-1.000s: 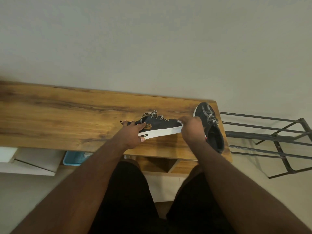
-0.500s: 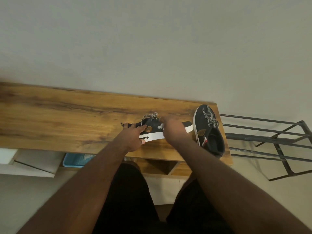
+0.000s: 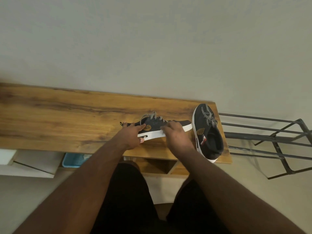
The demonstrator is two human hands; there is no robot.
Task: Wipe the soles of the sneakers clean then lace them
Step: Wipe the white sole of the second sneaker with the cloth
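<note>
A black sneaker (image 3: 154,123) with a white sole (image 3: 156,135) and speckled laces lies on the wooden table (image 3: 59,119), toe pointing right. My left hand (image 3: 130,137) grips its heel end, thumb under the sole. My right hand (image 3: 177,135) is curled over the middle of the sole's side. It presses a small whitish wipe (image 3: 163,128) against it; most of the wipe is hidden by the fingers. The second black sneaker (image 3: 208,132) lies at the table's right end, opening toward me.
A dark metal rack (image 3: 270,141) stands right of the table. Under the table's front edge are a blue basket (image 3: 72,160) and a white box (image 3: 33,163). A plain wall rises behind the table.
My right hand has slid left along the white sole, from the toe to about the middle. The left hand has kept its hold on the heel.
</note>
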